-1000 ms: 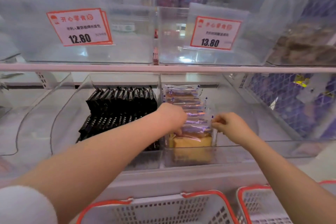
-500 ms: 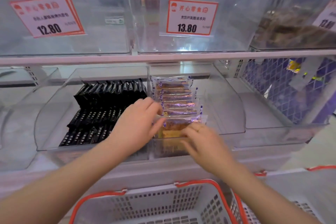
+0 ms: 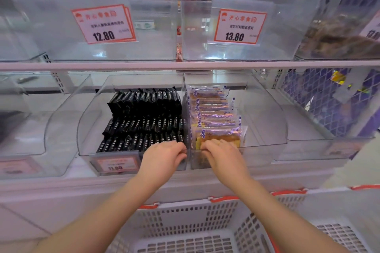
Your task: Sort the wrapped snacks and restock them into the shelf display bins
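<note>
My left hand (image 3: pixel 164 156) and right hand (image 3: pixel 221 155) curl over the clear bin's front rim (image 3: pixel 259 146), fingertips hidden. Just behind, purple-edged clear cake packets (image 3: pixel 213 117) stand in a row; black packets (image 3: pixel 144 117) fill the left compartment.

Dark packets (image 3: pixel 144 117) fill the bin left of the cake packets (image 3: pixel 213 113).
</note>
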A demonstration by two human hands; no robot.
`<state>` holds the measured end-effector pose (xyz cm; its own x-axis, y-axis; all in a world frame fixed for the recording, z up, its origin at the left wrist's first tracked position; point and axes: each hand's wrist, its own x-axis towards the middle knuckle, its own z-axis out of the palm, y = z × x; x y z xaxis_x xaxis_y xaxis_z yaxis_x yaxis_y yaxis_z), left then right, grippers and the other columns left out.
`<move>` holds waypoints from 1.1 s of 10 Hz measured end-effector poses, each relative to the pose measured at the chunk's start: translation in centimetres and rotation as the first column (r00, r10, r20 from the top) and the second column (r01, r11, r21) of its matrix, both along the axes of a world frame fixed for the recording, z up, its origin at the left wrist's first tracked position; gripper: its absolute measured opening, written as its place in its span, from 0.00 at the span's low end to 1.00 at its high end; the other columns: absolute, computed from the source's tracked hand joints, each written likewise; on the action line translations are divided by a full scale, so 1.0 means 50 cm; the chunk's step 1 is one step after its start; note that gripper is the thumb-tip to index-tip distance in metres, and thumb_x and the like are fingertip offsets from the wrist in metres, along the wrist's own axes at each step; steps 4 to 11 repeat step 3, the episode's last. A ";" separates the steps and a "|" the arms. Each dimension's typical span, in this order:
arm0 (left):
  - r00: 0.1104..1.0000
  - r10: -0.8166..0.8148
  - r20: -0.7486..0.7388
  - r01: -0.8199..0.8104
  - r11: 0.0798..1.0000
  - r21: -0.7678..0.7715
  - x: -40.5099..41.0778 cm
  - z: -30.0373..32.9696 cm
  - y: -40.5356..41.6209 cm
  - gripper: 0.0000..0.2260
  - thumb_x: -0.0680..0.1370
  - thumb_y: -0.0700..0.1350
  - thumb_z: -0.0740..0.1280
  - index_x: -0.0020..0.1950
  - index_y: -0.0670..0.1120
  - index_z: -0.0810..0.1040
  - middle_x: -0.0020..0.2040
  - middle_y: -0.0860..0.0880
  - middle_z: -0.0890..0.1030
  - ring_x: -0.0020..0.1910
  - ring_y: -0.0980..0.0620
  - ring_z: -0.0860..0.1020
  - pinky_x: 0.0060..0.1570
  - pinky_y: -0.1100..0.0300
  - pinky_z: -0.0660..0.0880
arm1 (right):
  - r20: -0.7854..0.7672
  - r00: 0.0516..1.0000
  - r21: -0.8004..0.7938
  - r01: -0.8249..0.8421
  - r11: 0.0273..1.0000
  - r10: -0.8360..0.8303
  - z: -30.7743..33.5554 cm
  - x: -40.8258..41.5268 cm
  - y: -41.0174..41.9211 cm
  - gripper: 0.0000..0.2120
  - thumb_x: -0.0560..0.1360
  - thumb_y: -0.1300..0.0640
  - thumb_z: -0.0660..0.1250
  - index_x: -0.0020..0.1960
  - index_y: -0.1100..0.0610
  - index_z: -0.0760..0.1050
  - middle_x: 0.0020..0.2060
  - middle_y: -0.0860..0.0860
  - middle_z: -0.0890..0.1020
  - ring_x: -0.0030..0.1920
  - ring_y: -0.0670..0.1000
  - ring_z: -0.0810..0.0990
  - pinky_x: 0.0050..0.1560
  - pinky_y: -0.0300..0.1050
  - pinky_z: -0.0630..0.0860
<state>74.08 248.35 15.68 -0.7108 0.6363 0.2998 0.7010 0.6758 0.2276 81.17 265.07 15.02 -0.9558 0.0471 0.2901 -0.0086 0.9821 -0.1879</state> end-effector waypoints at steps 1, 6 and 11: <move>0.999 -0.029 0.030 0.030 0.998 -0.047 0.000 0.004 -0.001 0.09 0.79 0.49 0.61 0.55 0.48 0.76 0.51 0.50 0.79 0.53 0.49 0.76 0.50 0.57 0.68 | 0.069 0.998 0.008 0.008 1.000 -0.009 0.017 0.005 -0.007 0.12 0.81 0.51 0.53 0.57 0.52 0.72 0.52 0.49 0.78 0.54 0.53 0.74 0.51 0.48 0.65; 0.998 -0.037 -0.060 0.036 0.999 -0.019 0.000 0.083 -0.045 0.16 0.78 0.47 0.61 0.66 0.48 0.72 0.58 0.48 0.77 0.58 0.47 0.73 0.56 0.52 0.72 | -0.054 0.998 0.050 0.040 0.998 -0.038 0.098 0.021 -0.027 0.16 0.79 0.51 0.56 0.65 0.53 0.68 0.57 0.52 0.78 0.57 0.57 0.74 0.54 0.50 0.68; 0.998 -0.037 -0.060 0.036 0.999 -0.019 0.000 0.083 -0.045 0.16 0.78 0.47 0.61 0.66 0.48 0.72 0.58 0.48 0.77 0.58 0.47 0.73 0.56 0.52 0.72 | -0.054 0.998 0.050 0.040 0.998 -0.038 0.098 0.021 -0.027 0.16 0.79 0.51 0.56 0.65 0.53 0.68 0.57 0.52 0.78 0.57 0.57 0.74 0.54 0.50 0.68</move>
